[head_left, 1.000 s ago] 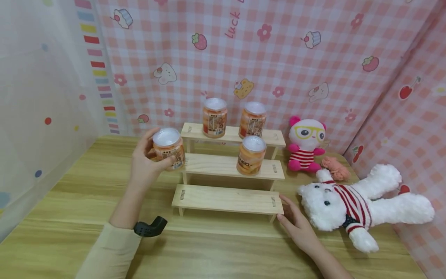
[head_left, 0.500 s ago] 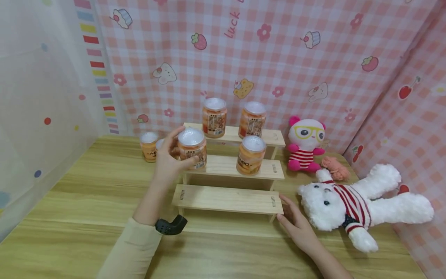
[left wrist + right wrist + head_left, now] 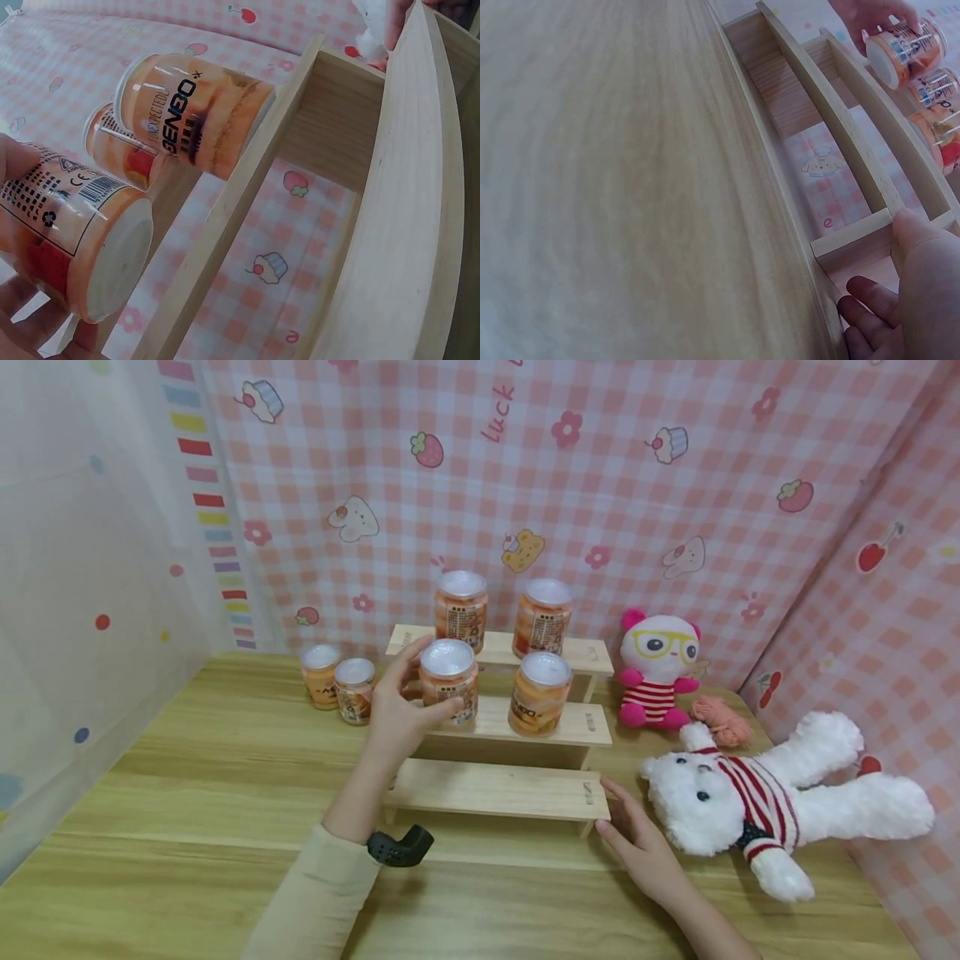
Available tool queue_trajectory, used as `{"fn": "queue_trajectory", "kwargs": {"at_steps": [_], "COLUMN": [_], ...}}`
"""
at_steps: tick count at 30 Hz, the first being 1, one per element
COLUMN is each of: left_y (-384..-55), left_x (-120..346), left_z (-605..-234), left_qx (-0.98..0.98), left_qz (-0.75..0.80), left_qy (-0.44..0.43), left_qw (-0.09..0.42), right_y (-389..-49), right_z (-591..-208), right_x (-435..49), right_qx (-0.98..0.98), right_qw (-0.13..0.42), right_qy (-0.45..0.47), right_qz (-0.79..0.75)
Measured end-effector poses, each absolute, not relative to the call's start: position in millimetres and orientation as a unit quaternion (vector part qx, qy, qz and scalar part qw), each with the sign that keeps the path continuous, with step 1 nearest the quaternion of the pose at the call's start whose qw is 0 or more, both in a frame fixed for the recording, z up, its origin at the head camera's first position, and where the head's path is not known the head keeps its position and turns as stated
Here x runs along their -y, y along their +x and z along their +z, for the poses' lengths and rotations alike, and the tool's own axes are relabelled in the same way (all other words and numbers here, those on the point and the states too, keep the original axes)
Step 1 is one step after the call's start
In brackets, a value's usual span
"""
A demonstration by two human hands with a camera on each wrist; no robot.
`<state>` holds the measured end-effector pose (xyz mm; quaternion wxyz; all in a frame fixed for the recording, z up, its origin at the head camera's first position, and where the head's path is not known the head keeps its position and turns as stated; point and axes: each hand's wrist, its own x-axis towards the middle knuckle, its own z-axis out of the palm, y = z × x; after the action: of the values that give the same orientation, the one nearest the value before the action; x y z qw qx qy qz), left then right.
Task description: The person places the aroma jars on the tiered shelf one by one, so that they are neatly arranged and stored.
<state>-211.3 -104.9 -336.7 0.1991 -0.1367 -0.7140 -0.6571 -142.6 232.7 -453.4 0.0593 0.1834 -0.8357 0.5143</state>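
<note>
My left hand [image 3: 405, 714] grips an orange-printed can [image 3: 449, 681] with a silver lid, holding it at the left part of the middle step of a three-step wooden display shelf [image 3: 495, 787]. In the left wrist view, the pale base of this can [image 3: 120, 259] shows. To its right on the same step stands a similar can [image 3: 540, 693]. Two more, a left can [image 3: 461, 610] and a right can [image 3: 543, 617], stand on the top step. My right hand [image 3: 641, 843] holds the right end of the lowest step, its thumb [image 3: 915, 232] against the board.
A rear can [image 3: 321, 677] and a front can [image 3: 355, 692] stand on the wooden table [image 3: 187, 827] left of the shelf. At the right are a pink panda plush [image 3: 660, 668], pink yarn [image 3: 722, 722] and a white plush bear [image 3: 750, 802] lying down. A checked curtain [image 3: 420, 510] hangs behind.
My left hand has moved right with its can, from beside the shelf to the middle step. The two cans on the table have come into view behind it. My right hand stays put.
</note>
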Motion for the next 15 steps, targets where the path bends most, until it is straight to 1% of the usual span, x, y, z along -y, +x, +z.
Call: {"fn": "queue_trajectory", "kwargs": {"at_steps": [6, 13, 15], "left_y": [-214, -197, -200], "left_x": [101, 94, 94], "left_z": [-341, -323, -327], "left_qx": [0.72, 0.731, 0.734], "left_qz": [-0.653, -0.643, -0.639], "left_qy": [-0.132, -0.135, -0.137], "left_qw": [0.194, 0.184, 0.184], "right_y": [-142, -142, -142], "right_z": [-454, -453, -453], "right_x": [-233, -232, -232], "right_qx": [0.835, 0.833, 0.833], "right_qw": [0.059, 0.06, 0.061], "right_qy": [0.182, 0.182, 0.184], "right_qz": [0.516, 0.519, 0.518]}}
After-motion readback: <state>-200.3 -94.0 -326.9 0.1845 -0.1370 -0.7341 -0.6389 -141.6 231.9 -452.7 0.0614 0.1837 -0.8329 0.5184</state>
